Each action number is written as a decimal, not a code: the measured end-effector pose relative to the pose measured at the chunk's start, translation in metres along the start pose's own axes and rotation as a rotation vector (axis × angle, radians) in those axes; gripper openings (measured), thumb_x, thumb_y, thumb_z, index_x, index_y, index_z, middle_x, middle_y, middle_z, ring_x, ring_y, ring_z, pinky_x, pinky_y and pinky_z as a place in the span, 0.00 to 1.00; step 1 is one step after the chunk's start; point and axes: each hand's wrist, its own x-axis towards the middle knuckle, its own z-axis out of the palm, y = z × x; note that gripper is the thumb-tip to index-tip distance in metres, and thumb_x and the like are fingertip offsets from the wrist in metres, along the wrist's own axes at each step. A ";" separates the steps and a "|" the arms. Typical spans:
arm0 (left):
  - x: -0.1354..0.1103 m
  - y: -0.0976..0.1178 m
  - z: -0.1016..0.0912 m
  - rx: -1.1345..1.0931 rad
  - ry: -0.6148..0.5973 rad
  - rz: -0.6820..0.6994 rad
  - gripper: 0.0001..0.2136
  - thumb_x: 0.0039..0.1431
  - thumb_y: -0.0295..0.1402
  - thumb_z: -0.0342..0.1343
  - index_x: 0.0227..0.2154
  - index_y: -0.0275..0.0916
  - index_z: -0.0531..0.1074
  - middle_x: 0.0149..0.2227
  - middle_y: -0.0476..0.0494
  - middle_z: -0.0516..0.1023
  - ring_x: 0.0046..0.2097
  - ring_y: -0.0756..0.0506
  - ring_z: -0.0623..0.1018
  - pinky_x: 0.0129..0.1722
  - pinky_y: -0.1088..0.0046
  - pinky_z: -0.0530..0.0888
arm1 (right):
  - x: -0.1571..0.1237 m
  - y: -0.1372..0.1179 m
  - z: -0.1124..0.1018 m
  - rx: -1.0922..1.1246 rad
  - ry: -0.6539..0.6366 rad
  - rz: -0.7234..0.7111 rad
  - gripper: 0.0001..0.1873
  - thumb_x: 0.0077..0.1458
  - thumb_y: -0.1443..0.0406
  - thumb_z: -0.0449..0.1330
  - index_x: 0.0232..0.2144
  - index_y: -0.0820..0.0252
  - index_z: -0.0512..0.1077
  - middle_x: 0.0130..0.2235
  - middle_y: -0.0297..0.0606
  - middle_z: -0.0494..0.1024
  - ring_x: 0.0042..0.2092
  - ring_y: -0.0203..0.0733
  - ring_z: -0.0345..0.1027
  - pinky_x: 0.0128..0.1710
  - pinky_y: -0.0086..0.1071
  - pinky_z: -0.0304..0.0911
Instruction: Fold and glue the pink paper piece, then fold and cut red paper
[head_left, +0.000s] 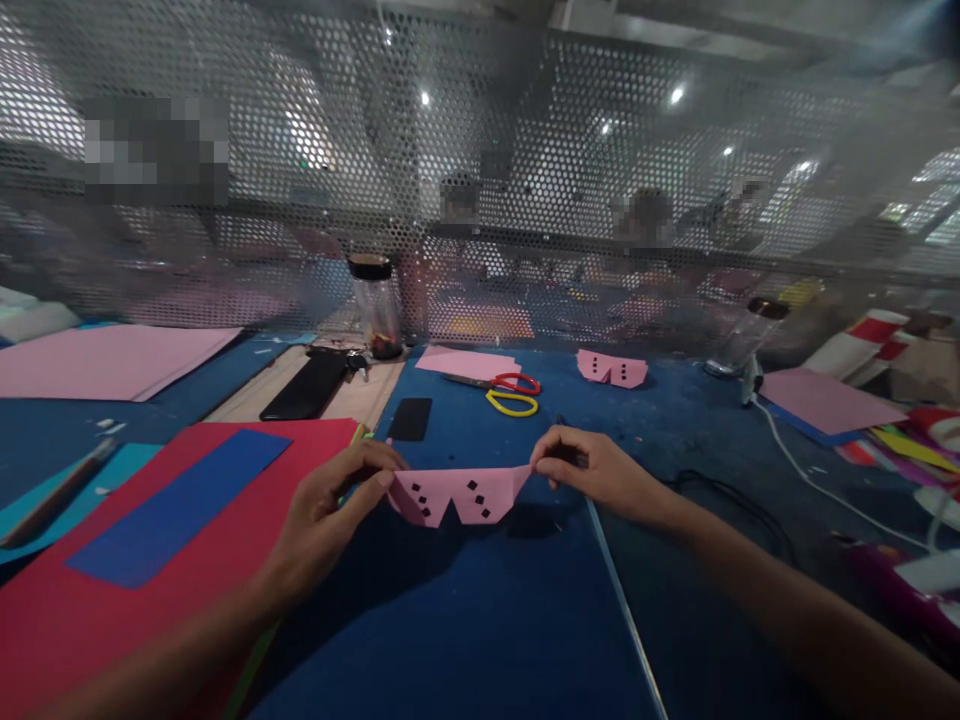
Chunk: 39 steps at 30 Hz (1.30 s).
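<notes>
Between my two hands, a pink paper cut-out (450,492) shaped like a pair of eyeglasses is held up, with a notch in its lower edge and small black diamonds on each half. My left hand (341,505) pinches its left end between thumb and fingers. Its right end is gripped by the fingertips of my right hand (574,460). A similar pink cut-out (611,369) with black marks lies farther back. Scissors (502,388) with one red and one yellow handle rest beyond the held piece, near a small black card (410,419).
Left are red sheets (247,490) under a blue strip (180,505), a black phone (306,385) and a knife-like tool (60,492). Jars (377,305) stand before a perforated metal screen (480,150). A white cable (825,490) and pink paper (832,400) lie right. People are behind the screen.
</notes>
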 end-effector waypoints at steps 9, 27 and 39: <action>-0.002 -0.010 -0.003 0.122 -0.014 0.090 0.05 0.67 0.32 0.53 0.38 0.44 0.74 0.42 0.46 0.77 0.48 0.41 0.76 0.48 0.64 0.72 | 0.004 0.002 -0.007 -0.020 0.034 0.006 0.10 0.62 0.58 0.62 0.38 0.58 0.76 0.37 0.35 0.77 0.37 0.37 0.69 0.39 0.32 0.65; 0.000 0.019 0.010 0.361 -0.036 0.200 0.06 0.67 0.36 0.55 0.43 0.47 0.75 0.49 0.46 0.79 0.56 0.39 0.75 0.60 0.55 0.68 | 0.001 0.004 0.018 0.025 0.056 -0.144 0.04 0.62 0.61 0.64 0.36 0.54 0.77 0.39 0.34 0.77 0.40 0.39 0.70 0.40 0.33 0.65; 0.015 0.051 0.069 0.514 -0.142 0.429 0.05 0.63 0.26 0.57 0.33 0.43 0.71 0.34 0.50 0.80 0.49 0.41 0.76 0.58 0.55 0.64 | -0.008 -0.004 0.031 0.042 0.125 -0.270 0.04 0.61 0.63 0.66 0.38 0.56 0.77 0.38 0.32 0.76 0.40 0.35 0.70 0.41 0.30 0.66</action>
